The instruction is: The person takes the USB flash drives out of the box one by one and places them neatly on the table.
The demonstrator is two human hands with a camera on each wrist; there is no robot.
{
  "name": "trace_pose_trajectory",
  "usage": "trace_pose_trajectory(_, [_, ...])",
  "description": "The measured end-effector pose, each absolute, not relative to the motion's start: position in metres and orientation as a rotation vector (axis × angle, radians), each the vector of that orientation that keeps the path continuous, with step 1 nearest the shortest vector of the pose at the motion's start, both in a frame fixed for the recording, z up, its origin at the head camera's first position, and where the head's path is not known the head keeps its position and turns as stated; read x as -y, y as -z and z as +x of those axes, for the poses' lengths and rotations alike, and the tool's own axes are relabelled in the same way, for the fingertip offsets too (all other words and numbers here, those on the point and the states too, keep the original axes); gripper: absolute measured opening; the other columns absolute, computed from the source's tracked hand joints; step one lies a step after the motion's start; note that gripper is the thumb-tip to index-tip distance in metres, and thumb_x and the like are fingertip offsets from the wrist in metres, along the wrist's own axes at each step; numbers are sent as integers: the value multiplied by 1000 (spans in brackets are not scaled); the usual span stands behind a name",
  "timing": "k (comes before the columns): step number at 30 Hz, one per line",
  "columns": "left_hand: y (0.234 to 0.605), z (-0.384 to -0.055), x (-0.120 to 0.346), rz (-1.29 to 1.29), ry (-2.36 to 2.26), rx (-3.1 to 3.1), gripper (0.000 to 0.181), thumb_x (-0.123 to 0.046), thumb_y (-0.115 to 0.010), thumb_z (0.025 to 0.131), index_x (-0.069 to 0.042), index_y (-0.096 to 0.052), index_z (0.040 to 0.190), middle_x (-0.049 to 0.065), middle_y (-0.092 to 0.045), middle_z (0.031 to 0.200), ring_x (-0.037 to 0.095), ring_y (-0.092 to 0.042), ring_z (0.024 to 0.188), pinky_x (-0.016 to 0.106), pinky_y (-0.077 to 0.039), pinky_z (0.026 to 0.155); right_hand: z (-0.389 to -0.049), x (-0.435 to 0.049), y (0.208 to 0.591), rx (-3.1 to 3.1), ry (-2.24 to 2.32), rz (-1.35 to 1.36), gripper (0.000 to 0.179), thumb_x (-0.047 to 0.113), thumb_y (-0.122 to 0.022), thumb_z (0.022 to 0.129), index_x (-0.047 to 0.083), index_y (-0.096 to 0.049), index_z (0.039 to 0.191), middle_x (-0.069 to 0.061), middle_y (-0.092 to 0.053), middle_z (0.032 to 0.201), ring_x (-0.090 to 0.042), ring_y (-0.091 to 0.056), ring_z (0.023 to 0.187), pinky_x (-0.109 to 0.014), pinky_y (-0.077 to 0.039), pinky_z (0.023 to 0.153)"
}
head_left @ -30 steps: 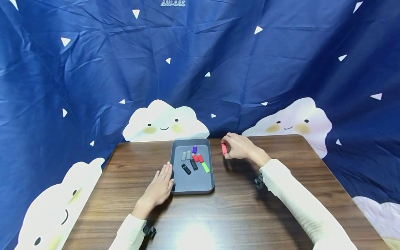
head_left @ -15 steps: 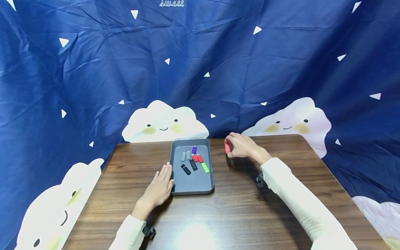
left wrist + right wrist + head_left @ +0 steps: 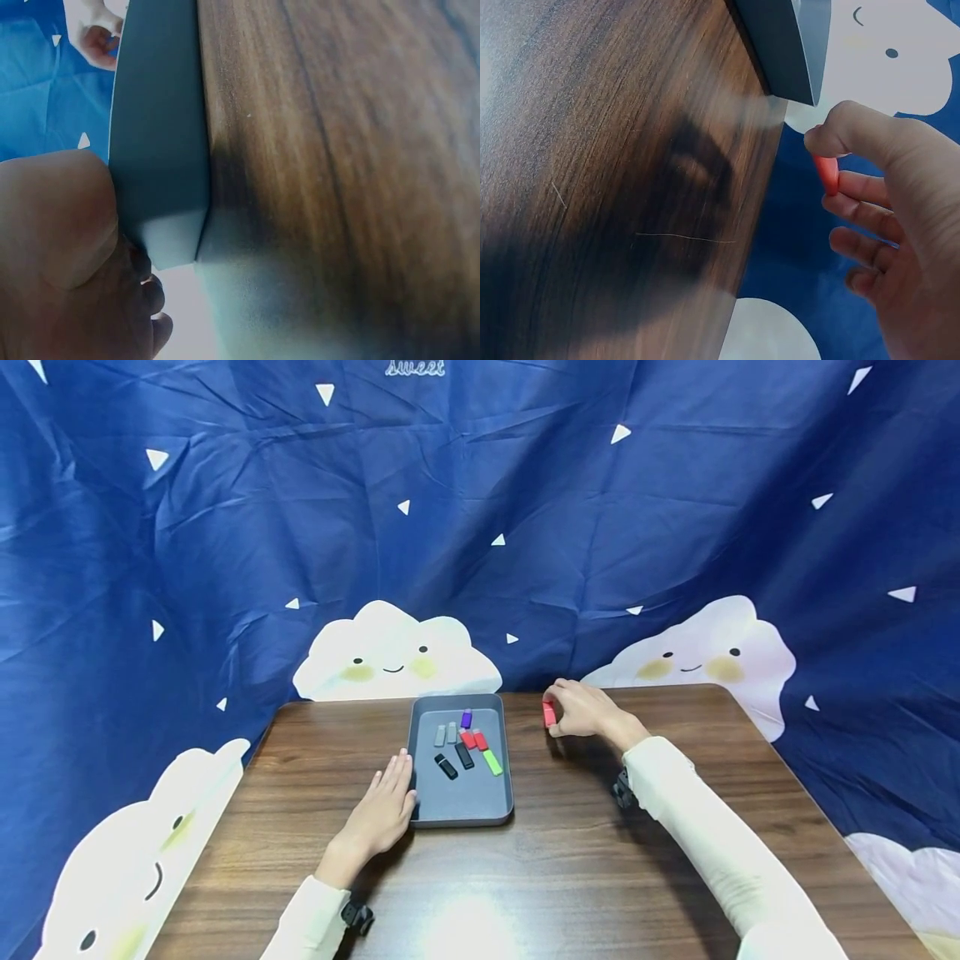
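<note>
To the right of the tray, my right hand [image 3: 588,710] pinches a red USB stick [image 3: 549,714] between thumb and fingers. The right wrist view has the red stick [image 3: 826,174] between the thumb and fingertips, over the table's far edge in that view. My left hand [image 3: 382,806] lies with straight fingers along the left side of the grey tray [image 3: 461,806]; the left wrist view has that hand [image 3: 67,247] against the tray's outer wall [image 3: 161,127]. Inside the tray lie a purple stick [image 3: 467,718], a green stick [image 3: 492,762], and several grey, red and black ones.
The tray stands on a brown wooden table [image 3: 315,727] near its back edge. Behind hangs a blue curtain [image 3: 480,510] with white clouds and triangles. A bright reflection shows on the table's front middle.
My right hand has moved slightly to the right, away from the tray, with the red USB stick still pinched. The left hand and tray stay in place.
</note>
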State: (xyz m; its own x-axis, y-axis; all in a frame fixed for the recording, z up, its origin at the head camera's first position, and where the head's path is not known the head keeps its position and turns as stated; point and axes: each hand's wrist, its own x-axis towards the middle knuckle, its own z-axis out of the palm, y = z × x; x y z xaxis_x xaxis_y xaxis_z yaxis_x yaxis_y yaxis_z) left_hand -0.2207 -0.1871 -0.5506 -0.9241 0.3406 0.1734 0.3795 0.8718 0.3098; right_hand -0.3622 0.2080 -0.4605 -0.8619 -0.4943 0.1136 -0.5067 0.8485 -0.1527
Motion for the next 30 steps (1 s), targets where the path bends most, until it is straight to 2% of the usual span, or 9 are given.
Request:
trace_pose_trajectory(14, [554, -224, 189, -554, 499, 2947, 62, -23, -41, 114, 7, -25, 166, 22, -20, 176, 42, -26, 163, 62, -27, 130, -372, -211, 469, 2963, -303, 776, 52, 32, -86, 72, 10, -71, 117, -7, -66, 113, -28, -67, 96, -51, -59, 83])
trace_pose_trajectory(30, [553, -223, 188, -556, 541, 2947, 62, -21, -42, 114, 8, -24, 165, 24, -21, 175, 44, -26, 162, 63, -27, 130, -375, -216, 478, 3032, -332, 720, 51, 29, -84, 78, 9, -70, 123, -9, -66, 118, -30, -67, 103, -52, -58, 92])
